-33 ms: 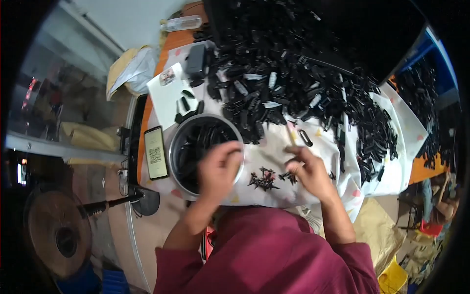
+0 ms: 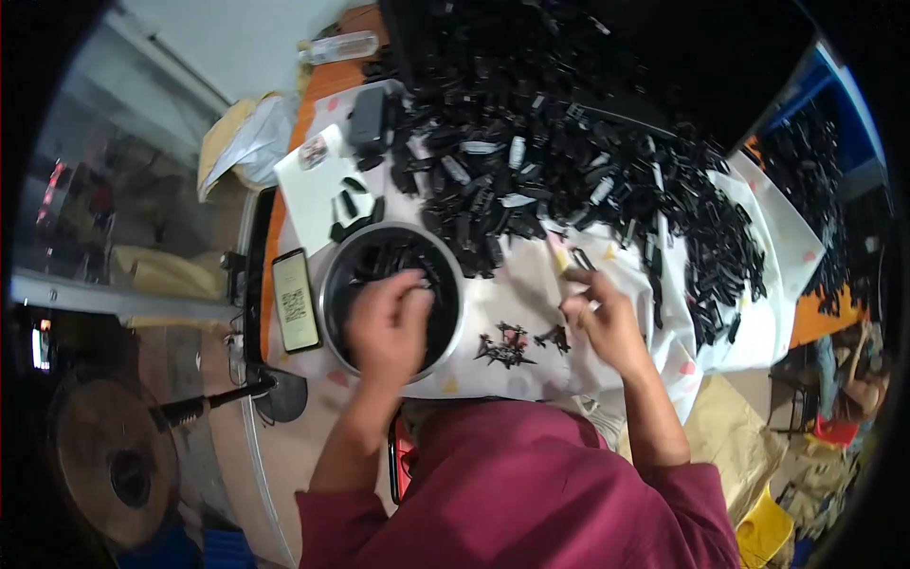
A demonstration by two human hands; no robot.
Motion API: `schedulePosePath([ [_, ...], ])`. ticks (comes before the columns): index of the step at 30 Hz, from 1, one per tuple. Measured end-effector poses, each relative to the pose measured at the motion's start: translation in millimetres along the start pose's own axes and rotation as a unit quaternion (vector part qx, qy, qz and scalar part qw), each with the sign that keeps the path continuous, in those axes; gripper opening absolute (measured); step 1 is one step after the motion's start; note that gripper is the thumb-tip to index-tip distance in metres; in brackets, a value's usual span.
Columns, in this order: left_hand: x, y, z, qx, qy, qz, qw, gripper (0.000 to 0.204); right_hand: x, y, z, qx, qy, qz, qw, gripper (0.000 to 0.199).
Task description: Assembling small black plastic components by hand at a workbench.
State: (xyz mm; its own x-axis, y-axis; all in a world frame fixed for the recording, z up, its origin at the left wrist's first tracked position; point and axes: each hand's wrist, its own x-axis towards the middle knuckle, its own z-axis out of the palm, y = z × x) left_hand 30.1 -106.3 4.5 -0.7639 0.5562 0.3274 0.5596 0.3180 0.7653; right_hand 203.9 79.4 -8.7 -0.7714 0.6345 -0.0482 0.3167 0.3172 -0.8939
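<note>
My left hand (image 2: 387,327) is over the round metal bowl (image 2: 459,318), its fingers bent and smeared by motion. Dark pieces (image 2: 393,258) lie inside the bowl; whether the hand holds one is not visible. On the right, my right hand (image 2: 607,322) hovers above the white cloth with its thumb and bent fingers drawn together. Anything between them is too small to make out. A loose black clip-like piece (image 2: 581,257) lies just beyond its fingertips. Between the hands sits a small heap of thin dark spiky parts (image 2: 505,347), with a smaller cluster (image 2: 553,338) nearer the right hand.
A large pile of black plastic pieces (image 2: 559,161) covers the table's far side. Left of the bowl lie a phone (image 2: 296,302) and a white sheet (image 2: 308,194) bearing several black pieces. A dark case (image 2: 368,121) and clear bottle (image 2: 343,45) are farther back.
My left hand has moved left, farther over the bowl. My right hand's fingers have drawn closer together. The whole view has shifted slightly.
</note>
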Motion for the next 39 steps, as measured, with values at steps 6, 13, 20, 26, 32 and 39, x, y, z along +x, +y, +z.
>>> schedulePosePath([
  [6, 10.7, -16.5, -11.7, 0.186, -0.047, 0.124, 0.974, 0.025, 28.0, 33.4, -8.2, -0.310, 0.103, 0.010, 0.945, 0.027],
  [13, 80.9, 13.3, 101.3, 0.349, -0.226, 0.315, 0.853, 0.016, 31.0, 45.1, 2.0, -0.331, 0.122, -0.019, 0.936, 0.022],
  [20, 95.3, 11.7, 117.8, 0.252, -0.239, 0.377, 0.858, 0.019, 3.8, 38.7, -27.0, 0.118, 0.098, 0.084, 0.985, 0.018],
  [26, 64.7, 47.0, 94.9, -0.070, -0.377, 0.099, 0.918, 0.025, 4.1, -6.3, -33.5, 0.322, 0.019, 0.037, 0.946, 0.022],
  [32, 39.7, 50.3, 80.3, -0.390, -0.293, -0.032, 0.873, 0.033, -3.8, -26.6, -20.2, 0.389, -0.031, 0.043, 0.920, 0.022],
  [39, 34.9, 57.1, 72.5, -0.293, -0.259, 0.111, 0.914, 0.030, -13.6, -34.2, -27.0, 0.423, -0.029, 0.037, 0.905, 0.021],
])
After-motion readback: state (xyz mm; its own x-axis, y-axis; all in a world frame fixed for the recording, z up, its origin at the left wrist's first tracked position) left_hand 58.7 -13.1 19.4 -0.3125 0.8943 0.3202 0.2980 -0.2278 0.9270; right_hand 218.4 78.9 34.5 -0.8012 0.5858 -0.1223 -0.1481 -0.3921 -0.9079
